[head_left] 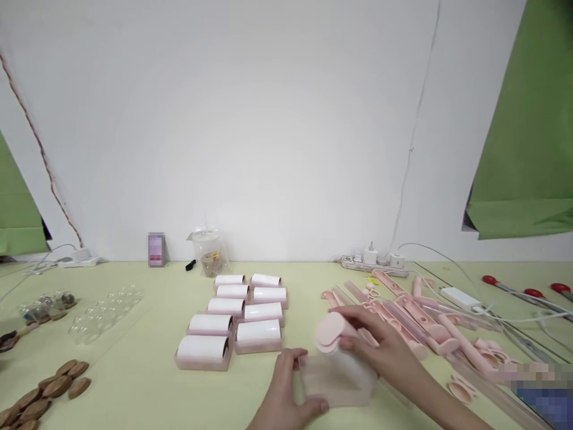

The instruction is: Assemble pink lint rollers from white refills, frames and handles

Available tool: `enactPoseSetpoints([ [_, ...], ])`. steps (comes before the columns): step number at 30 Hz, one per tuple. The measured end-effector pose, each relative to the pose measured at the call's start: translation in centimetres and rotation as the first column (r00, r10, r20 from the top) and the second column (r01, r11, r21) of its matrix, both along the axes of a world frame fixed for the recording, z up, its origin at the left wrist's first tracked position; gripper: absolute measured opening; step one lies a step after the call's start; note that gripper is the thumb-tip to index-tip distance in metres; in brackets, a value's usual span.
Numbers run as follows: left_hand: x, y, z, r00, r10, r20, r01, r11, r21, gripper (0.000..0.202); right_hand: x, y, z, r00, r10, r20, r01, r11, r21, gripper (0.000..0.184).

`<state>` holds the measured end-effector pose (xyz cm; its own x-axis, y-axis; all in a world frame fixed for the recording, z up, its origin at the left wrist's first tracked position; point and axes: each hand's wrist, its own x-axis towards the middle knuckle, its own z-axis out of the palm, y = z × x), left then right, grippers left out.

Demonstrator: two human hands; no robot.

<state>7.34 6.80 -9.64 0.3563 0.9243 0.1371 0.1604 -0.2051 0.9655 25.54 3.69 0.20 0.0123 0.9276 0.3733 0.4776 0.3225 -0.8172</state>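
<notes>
My left hand [286, 391] grips the left end of a see-through, pale pink open box [333, 385], with the thumb at the near side and fingers at the far side. In my right hand [380, 343] is a white roll [356, 367] with a round pink end cap [330, 329]. The roll is tilted over the box's right part, its lower end blurred; I cannot tell whether it touches the box. To the left stand two columns of similar boxes [202, 359], each with a white roll [258, 332] lying in it.
Loose pink plastic parts [414, 316] pile up at the right, near a power strip [376, 267] and white cables. Red-handled tools [532, 292] lie far right. Leftward are clear domes [105, 313] and brown oval pieces [58, 385]. A plastic bag [210, 254] stands by the wall.
</notes>
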Motion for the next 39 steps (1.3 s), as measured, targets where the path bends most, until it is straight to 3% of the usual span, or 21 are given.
enactPoseSetpoints([
  [4,-1.2,0.1,0.5,0.982,-0.182,-0.049,0.182,0.983,-0.016,0.046,-2.3,-0.5,-0.8,0.914,0.165,0.37,-0.157,0.986,-0.054,0.03],
  [8,-1.6,-0.1,1.1,0.963,-0.261,-0.068,0.26,0.965,-0.027,0.048,-3.3,-0.9,-1.1,0.771,0.16,0.616,-0.191,0.982,-0.016,0.032],
  [12,-1.7,-0.5,1.9,0.963,-0.245,-0.113,0.241,0.969,-0.047,0.048,-3.1,-0.8,-1.1,0.706,0.104,0.701,-0.193,0.98,0.049,0.031],
  [16,-1.5,-0.6,2.3,0.96,-0.248,-0.132,0.244,0.969,-0.049,0.05,-3.6,-0.9,-2.7,0.669,0.145,0.729,-0.208,0.978,-0.004,0.027],
  [19,-1.5,-0.5,2.2,0.959,-0.254,-0.128,0.253,0.967,-0.022,0.045,-3.7,-1.2,-3.5,0.667,0.134,0.733,-0.227,0.973,0.029,0.035],
  [21,-1.6,-0.5,1.9,0.955,-0.256,-0.147,0.257,0.966,-0.015,0.051,-2.9,-1.3,-3.1,0.69,0.105,0.716,-0.229,0.97,0.079,0.034],
  [24,-1.8,-0.6,1.7,0.94,-0.269,-0.21,0.283,0.959,0.037,0.068,-0.3,-0.7,-1.8,0.712,0.0,0.702,-0.13,0.983,0.132,0.025],
  [27,-1.9,-0.7,1.8,0.896,-0.32,-0.307,0.37,0.921,0.12,0.057,2.7,0.4,-2.0,0.57,-0.165,0.805,0.076,0.986,0.148,0.02],
  [29,-1.9,-0.8,1.9,0.88,-0.332,-0.34,0.397,0.907,0.141,0.048,4.0,0.9,-3.2,0.466,-0.173,0.868,0.17,0.98,0.105,0.014],
  [31,-1.9,-0.9,2.1,0.883,-0.318,-0.345,0.386,0.91,0.148,0.048,4.7,0.9,-4.1,0.441,-0.124,0.889,0.189,0.981,0.043,0.012],
  [34,-2.0,-1.0,1.9,0.882,-0.31,-0.356,0.381,0.913,0.147,0.053,4.8,0.1,-3.6,0.506,-0.065,0.86,0.166,0.986,-0.023,0.016],
  [37,-2.0,-1.1,1.6,0.915,-0.261,-0.309,0.295,0.953,0.067,0.073,4.4,-1.2,-0.8,0.699,0.029,0.715,0.138,0.975,-0.175,0.022],
  [39,-2.0,-1.1,1.6,0.932,-0.233,-0.276,0.243,0.97,0.001,0.073,4.1,-1.9,1.0,0.777,0.139,0.614,0.049,0.959,-0.279,0.02],
])
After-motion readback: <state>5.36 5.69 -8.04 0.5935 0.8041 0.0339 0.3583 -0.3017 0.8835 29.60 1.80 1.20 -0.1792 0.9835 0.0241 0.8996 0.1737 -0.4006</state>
